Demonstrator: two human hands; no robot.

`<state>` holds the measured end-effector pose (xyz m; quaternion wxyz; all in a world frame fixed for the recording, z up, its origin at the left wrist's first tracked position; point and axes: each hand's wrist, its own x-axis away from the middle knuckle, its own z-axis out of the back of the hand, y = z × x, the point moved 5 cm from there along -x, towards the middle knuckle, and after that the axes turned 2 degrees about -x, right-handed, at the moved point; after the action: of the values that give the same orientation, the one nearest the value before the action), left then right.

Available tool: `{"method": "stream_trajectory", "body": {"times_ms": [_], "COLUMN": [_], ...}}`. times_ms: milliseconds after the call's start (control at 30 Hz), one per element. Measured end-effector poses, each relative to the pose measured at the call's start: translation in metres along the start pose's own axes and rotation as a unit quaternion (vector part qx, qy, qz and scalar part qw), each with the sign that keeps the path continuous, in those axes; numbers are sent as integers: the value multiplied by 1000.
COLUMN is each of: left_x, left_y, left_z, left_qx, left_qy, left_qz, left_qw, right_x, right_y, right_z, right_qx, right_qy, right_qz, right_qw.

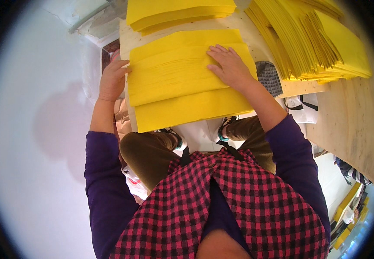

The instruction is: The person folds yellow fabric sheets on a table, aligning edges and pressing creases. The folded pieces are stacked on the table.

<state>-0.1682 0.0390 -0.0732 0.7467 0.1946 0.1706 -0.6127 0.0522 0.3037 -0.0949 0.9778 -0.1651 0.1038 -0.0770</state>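
In front of me a flat, creased yellow sheet [165, 82] of cloth-like material lies on the wooden table, with a folded band along its near side. It hangs a little over the table's near edge. My right hand [230, 67] rests palm down on its right part, fingers spread. At the sheet's left edge is my left hand [114, 77], with its fingertips touching the side and its fingers partly bent and apart. Whether the left fingertips reach under the edge is hidden.
A stack of folded yellow pieces [180, 15] lies just beyond the sheet. More yellow stacks [303, 43] lean together at the right. A dark textured pad [269, 77] sits beside my right forearm. The white wall [36, 129] stands close on my left. A white bag [301, 110] is below the table.
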Motion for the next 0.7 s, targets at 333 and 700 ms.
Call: {"method": "stream_trajectory", "body": {"times_ms": [333, 700], "left_x": [-52, -40], "left_y": [69, 120], "left_z": [29, -62], "left_qx": [31, -34], "left_qy": [49, -134], "left_qz": [101, 254], "left_qw": [993, 957], "right_x": [0, -1], "right_y": [1, 2], "right_z": [-1, -1], "right_qx": [1, -6], "right_qy": [15, 19], "right_qz": [1, 4], "right_qw": [1000, 1000]}}
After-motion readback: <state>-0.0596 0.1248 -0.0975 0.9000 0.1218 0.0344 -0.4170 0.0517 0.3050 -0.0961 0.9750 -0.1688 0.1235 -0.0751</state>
